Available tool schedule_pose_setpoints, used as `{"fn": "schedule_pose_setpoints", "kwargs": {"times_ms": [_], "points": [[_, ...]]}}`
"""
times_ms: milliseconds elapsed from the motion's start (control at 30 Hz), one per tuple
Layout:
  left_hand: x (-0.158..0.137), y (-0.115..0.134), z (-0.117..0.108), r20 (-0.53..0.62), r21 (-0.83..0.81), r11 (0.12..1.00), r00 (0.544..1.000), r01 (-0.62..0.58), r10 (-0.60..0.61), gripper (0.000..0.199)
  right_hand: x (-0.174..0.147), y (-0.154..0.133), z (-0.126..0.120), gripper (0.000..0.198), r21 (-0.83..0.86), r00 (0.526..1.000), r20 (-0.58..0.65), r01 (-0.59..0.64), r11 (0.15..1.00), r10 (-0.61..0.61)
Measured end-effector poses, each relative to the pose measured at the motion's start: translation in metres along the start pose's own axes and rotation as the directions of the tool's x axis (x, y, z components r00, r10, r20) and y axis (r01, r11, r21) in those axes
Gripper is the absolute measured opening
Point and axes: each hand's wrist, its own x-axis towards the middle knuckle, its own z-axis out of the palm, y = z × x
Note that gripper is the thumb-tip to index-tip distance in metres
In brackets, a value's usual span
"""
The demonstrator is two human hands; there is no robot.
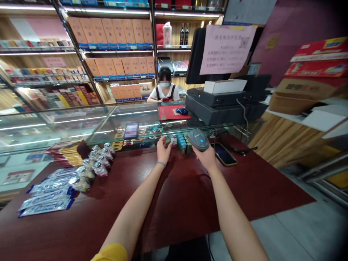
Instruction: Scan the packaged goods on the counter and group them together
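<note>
My right hand (206,156) is closed around the handle of a grey barcode scanner (198,140) with a small blue light on top. My left hand (163,151), with a blue band at the wrist, is over the far edge of the dark red table (179,195). Its thumb and fingers are apart, and the thumb is close beside a small jar with a silvery lid (173,140); whether they touch I cannot tell. Right of that jar, between my hands, stand several small green and blue packs (182,144).
A phone (225,154) lies right of the scanner. Left are several lidded jars (100,165), blue-white packets (49,197) and stacked red-yellow packs (67,153). Beyond the glass counter (100,125) sits a person (164,88). A monitor (195,58) stands on a black till (201,105).
</note>
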Motion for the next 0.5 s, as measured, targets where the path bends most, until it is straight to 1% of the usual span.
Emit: {"fn": "schedule_pose_setpoints", "kwargs": {"times_ms": [100,200,333,500], "points": [[0.004,-0.011,0.014,0.008,0.001,1.000,1.000,0.022,-0.022,0.055,0.001,0.001,-0.003,0.046,0.053,1.000,-0.008,-0.030,0.998,0.030],[0.007,-0.017,0.023,0.026,0.028,1.000,1.000,-0.010,0.009,0.058,0.002,0.000,-0.005,0.046,0.061,0.999,-0.015,-0.043,0.997,0.044],[0.012,-0.017,0.031,0.037,0.069,0.997,0.999,-0.032,0.029,0.061,0.001,-0.003,-0.006,0.041,0.056,0.999,-0.007,-0.042,0.998,0.042],[0.017,-0.013,0.037,0.098,0.133,0.991,0.995,0.013,-0.026,0.057,0.000,-0.004,-0.005,0.039,0.015,1.000,-0.008,-0.025,1.000,0.025]]}}
